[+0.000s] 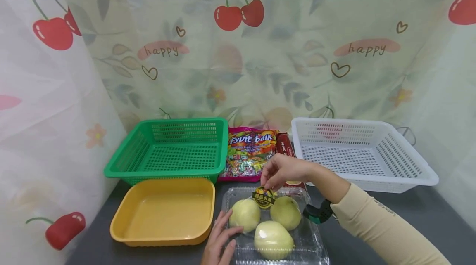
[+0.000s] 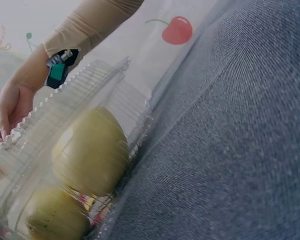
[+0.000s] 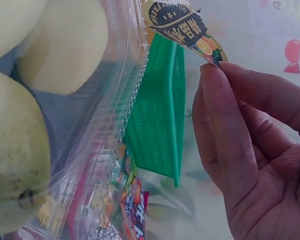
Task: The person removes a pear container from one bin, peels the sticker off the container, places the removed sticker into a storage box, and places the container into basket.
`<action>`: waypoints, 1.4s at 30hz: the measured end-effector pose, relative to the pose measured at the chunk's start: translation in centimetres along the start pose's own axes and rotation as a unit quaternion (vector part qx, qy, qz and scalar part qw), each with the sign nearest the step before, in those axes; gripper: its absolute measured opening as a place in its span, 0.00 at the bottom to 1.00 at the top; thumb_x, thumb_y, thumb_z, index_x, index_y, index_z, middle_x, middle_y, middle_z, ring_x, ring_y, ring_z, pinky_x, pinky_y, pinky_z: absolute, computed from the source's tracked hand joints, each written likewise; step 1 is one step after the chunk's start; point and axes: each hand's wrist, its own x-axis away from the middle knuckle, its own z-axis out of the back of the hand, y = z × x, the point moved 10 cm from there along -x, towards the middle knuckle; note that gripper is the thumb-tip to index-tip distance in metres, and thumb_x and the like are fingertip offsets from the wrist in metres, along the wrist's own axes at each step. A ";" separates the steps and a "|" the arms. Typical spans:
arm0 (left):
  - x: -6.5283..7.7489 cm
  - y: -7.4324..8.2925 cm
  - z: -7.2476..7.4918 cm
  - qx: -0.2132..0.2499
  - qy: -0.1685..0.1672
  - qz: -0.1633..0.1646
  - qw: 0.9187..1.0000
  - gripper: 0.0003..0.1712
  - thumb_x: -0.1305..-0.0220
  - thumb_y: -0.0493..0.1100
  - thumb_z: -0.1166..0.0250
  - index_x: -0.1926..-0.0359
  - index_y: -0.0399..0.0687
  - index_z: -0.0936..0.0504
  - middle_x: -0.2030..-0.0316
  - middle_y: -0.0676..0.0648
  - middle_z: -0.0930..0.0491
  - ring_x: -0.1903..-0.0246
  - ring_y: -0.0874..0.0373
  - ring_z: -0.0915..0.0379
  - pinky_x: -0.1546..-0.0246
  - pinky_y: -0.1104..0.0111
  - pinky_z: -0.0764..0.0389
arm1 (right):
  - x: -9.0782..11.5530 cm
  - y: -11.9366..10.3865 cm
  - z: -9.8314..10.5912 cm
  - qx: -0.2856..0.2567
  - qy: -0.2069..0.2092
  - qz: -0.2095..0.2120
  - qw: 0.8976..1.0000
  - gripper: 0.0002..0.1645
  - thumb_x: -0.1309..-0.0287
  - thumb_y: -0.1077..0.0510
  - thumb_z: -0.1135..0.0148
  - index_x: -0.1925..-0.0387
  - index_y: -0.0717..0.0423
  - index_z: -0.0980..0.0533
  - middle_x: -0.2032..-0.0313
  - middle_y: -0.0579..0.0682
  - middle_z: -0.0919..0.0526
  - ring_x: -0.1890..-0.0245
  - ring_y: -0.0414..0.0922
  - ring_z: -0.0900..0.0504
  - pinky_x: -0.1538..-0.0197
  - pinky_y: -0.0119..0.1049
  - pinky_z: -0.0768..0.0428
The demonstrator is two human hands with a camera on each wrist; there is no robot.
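A clear plastic clamshell box (image 1: 241, 252) holds three pale yellow-green fruits that look like pears (image 1: 274, 241). My right hand (image 1: 281, 171) is over the box's far edge, where thumb and forefinger pinch one end of a black and gold sticker (image 1: 263, 197). That sticker (image 3: 182, 25) bends up from the lid in the right wrist view; whether its other end still sticks there, I cannot tell. My left hand (image 1: 220, 240) rests at the box's left side with its fingers spread and fairly straight. In the left wrist view the lid's ribbed edge covers part of the fruit (image 2: 92, 152).
Behind the box lie a candy bag (image 1: 247, 153) and a red package (image 1: 285, 145). A green basket (image 1: 111, 170) and a yellow tray (image 1: 117, 232) stand at left, a white basket (image 1: 427, 176) at right. A patterned curtain (image 1: 260, 71) encloses the dark table.
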 end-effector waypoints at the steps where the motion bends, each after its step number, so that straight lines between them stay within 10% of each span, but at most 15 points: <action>1: 0.1 0.1 0.1 -0.003 0.008 -0.014 1.000 0.14 0.40 0.35 0.42 0.58 0.57 0.17 0.39 0.45 0.30 0.31 0.56 0.48 0.31 0.70 0.49 | -0.1 -0.1 0.0 -0.002 0.002 0.000 1.000 0.07 0.46 0.65 0.37 0.67 0.67 0.21 0.71 0.49 0.16 0.70 0.40 0.17 0.61 0.40 0.16; 5: 0.2 0.9 0.8 -0.003 0.039 -0.060 0.997 0.16 0.43 0.33 0.40 0.57 0.56 0.17 0.40 0.44 0.28 0.33 0.77 0.55 0.38 0.89 0.59 | -0.5 -0.3 -0.1 -0.013 0.003 0.003 1.000 0.08 0.46 0.65 0.38 0.66 0.68 0.21 0.71 0.48 0.16 0.69 0.40 0.17 0.62 0.38 0.16; 9: -0.2 1.5 1.7 0.002 0.037 -0.052 0.998 0.16 0.43 0.32 0.40 0.56 0.56 0.17 0.39 0.46 0.28 0.32 0.67 0.48 0.33 0.77 0.47 | -1.1 -0.7 -0.2 -0.032 0.006 0.014 0.999 0.08 0.45 0.66 0.39 0.65 0.69 0.21 0.72 0.46 0.16 0.70 0.40 0.18 0.61 0.40 0.16; 14: -0.6 2.8 3.8 0.015 0.068 -0.112 0.991 0.18 0.46 0.28 0.40 0.56 0.49 0.18 0.39 0.44 0.29 0.33 0.72 0.49 0.37 0.88 0.55 | -2.0 -1.0 -0.1 -0.047 0.022 0.015 0.999 0.08 0.45 0.65 0.38 0.64 0.68 0.21 0.72 0.46 0.17 0.72 0.40 0.18 0.60 0.41 0.16; 25: -2.0 1.7 8.4 -0.002 0.109 -0.125 0.986 0.22 0.44 0.26 0.41 0.50 0.49 0.21 0.37 0.42 0.33 0.31 0.67 0.51 0.37 0.86 0.53 | -4.2 -3.0 0.1 -0.064 0.038 0.027 0.997 0.07 0.45 0.68 0.39 0.64 0.69 0.21 0.72 0.46 0.17 0.71 0.39 0.18 0.61 0.36 0.16; 42: -4.3 -1.4 16.2 -0.048 0.164 -0.050 0.984 0.15 0.38 0.30 0.43 0.50 0.42 0.21 0.42 0.43 0.27 0.35 0.72 0.45 0.36 0.85 0.48 | -8.0 -4.3 -0.8 -0.144 0.042 0.035 0.988 0.08 0.43 0.69 0.42 0.62 0.70 0.22 0.70 0.48 0.17 0.71 0.39 0.18 0.56 0.41 0.17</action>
